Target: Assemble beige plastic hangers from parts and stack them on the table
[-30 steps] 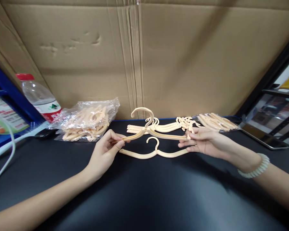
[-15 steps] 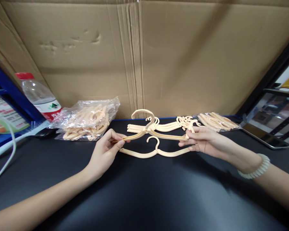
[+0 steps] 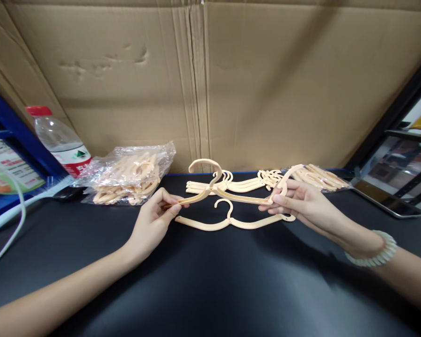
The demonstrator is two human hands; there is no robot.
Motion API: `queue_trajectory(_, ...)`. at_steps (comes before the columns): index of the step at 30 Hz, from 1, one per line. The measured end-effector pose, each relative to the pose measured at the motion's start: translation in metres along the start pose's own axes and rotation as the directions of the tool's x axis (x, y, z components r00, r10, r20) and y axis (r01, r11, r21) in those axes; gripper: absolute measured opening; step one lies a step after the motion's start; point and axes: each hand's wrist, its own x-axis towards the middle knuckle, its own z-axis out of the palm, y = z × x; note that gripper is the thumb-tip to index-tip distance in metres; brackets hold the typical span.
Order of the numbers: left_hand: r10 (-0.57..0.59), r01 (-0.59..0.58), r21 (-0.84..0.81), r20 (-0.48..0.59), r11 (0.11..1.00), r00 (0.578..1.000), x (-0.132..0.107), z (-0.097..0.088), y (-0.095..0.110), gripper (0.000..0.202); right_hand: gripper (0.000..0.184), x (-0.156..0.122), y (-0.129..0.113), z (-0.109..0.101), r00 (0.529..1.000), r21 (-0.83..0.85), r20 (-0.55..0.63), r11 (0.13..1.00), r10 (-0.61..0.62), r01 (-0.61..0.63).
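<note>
Hanger (image 3: 215, 192) held mid-frame by both ends.
Your left hand (image 3: 150, 224) and right hand (image 3: 301, 203) each pinch one tip; a second hanger (image 3: 231, 222) lies below on the tabletop (image 3: 210, 281).

Soft, even light comes from above. The cardboard wall (image 3: 266, 84) is bright, and the black table (image 3: 210, 281) is dark with a pale grey shine near the bottom. A soft shadow lies under the right hand (image 3: 305, 206). The held hanger (image 3: 242, 198) in the middle looks sharp. The edges bend and stretch, and the bottom corners look a bit blurry.
</note>
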Motion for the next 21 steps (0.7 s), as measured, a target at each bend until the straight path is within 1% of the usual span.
queue_trajectory(11, -0.045, 0.045, 0.01, 0.005, 0.999, 0.999, 0.0, 0.001, 0.005, 0.022, 0.035, -0.001, 0.004, 0.006, 0.993, -0.067, -0.064, 0.994, -0.096, 0.092)
queue_trajectory(15, -0.072, 0.072, 0.006, 0.016, 0.997, 0.997, -0.002, 0.003, 0.006, 0.02, 0.031, -0.001, 0.004, 0.006, 0.983, -0.108, -0.085, 0.982, -0.163, 0.153)
queue_trajectory(18, -0.091, 0.091, -0.019, 0.03, 0.996, 0.995, -0.004, 0.003, 0.006, 0.02, 0.028, 0.0, 0.009, 0.005, 0.972, -0.113, -0.094, 0.972, -0.217, 0.206)
queue_trajectory(21, -0.098, 0.099, -0.032, 0.029, 0.995, 0.995, -0.004, 0.003, 0.005, 0.021, 0.027, 0.003, 0.017, 0.004, 0.964, -0.088, -0.109, 0.968, -0.243, 0.234)
